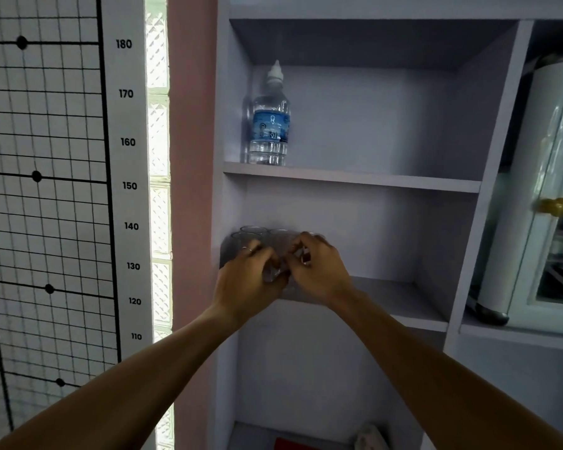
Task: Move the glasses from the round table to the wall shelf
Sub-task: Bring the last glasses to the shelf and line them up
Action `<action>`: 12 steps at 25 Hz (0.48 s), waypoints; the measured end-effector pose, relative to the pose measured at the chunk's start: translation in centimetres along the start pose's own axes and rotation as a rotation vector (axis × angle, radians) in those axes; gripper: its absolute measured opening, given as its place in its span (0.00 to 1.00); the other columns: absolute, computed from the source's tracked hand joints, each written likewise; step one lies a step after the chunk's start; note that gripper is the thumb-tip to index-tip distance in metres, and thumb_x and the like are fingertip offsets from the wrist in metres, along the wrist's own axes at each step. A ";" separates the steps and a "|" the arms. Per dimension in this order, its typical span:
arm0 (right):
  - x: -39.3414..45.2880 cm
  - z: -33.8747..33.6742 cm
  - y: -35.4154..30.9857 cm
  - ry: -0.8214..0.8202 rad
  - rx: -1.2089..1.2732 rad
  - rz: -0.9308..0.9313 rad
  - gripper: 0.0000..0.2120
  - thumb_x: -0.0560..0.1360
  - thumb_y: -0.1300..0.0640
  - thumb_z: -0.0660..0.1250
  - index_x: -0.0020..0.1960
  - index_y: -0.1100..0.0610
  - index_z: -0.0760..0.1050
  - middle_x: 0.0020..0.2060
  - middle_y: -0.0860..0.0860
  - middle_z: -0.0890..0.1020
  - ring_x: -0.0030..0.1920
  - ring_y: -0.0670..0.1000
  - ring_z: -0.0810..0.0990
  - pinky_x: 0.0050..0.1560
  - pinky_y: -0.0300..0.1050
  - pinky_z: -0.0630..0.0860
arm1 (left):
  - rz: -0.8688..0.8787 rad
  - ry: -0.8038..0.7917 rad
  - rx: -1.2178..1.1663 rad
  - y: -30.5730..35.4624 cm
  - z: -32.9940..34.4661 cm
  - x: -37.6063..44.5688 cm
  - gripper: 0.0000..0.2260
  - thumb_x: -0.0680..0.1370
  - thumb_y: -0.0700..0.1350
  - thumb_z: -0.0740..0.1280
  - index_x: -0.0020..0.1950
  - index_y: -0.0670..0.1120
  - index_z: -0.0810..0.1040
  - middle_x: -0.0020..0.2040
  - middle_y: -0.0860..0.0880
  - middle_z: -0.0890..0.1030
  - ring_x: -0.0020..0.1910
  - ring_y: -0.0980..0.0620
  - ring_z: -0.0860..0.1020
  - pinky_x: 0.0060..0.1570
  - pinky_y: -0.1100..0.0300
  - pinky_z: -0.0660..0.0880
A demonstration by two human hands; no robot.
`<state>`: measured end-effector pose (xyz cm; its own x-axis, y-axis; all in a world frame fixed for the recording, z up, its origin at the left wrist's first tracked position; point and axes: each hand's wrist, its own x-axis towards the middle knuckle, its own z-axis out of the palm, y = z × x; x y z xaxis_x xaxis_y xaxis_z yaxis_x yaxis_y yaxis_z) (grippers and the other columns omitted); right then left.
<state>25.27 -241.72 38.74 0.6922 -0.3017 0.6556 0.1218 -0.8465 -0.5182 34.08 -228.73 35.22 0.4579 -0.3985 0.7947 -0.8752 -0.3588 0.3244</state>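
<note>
Several clear glasses (252,233) stand at the left end of the middle board of the pale wall shelf (403,306). My left hand (247,280) and my right hand (316,271) reach in side by side at that spot. Each hand's fingers curl around a clear glass (275,272) low between them, near the shelf's front edge. Motion blur and the hands hide most of that glass. The round table is out of view.
A water bottle (270,125) stands on the board above, at its left. A white glass-door cabinet (546,190) with a brass knob fills the compartment to the right. A height chart with a grid (46,190) hangs on the left wall.
</note>
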 end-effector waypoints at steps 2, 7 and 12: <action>-0.6 -1.1 0.9 0.046 0.010 0.008 0.02 0.73 0.54 0.67 0.44 0.50 0.74 0.46 0.51 0.79 0.44 0.52 0.79 0.47 0.53 0.80 | 0.028 -0.020 -0.072 1.2 0.9 0.2 0.11 0.70 0.61 0.68 0.40 0.55 0.71 0.47 0.57 0.73 0.36 0.55 0.76 0.35 0.61 0.73; -1.6 -4.0 3.5 0.066 -0.025 0.085 0.04 0.71 0.50 0.66 0.45 0.48 0.74 0.45 0.49 0.78 0.42 0.51 0.80 0.44 0.53 0.81 | 0.024 -0.063 -0.138 4.3 3.7 0.5 0.12 0.70 0.59 0.70 0.41 0.53 0.73 0.47 0.57 0.72 0.36 0.56 0.76 0.35 0.60 0.73; -2.2 -6.1 5.6 0.094 -0.016 0.131 0.10 0.73 0.50 0.70 0.52 0.46 0.73 0.50 0.48 0.80 0.45 0.49 0.81 0.41 0.42 0.79 | 0.058 -0.109 -0.160 6.2 5.8 1.1 0.08 0.74 0.54 0.70 0.41 0.54 0.73 0.42 0.58 0.75 0.35 0.59 0.74 0.32 0.71 0.64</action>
<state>20.10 -248.47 37.69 0.6317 -0.4487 0.6321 0.0236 -0.8039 -0.5943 30.05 -236.32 35.11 0.4130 -0.5063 0.7570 -0.9101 -0.1975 0.3644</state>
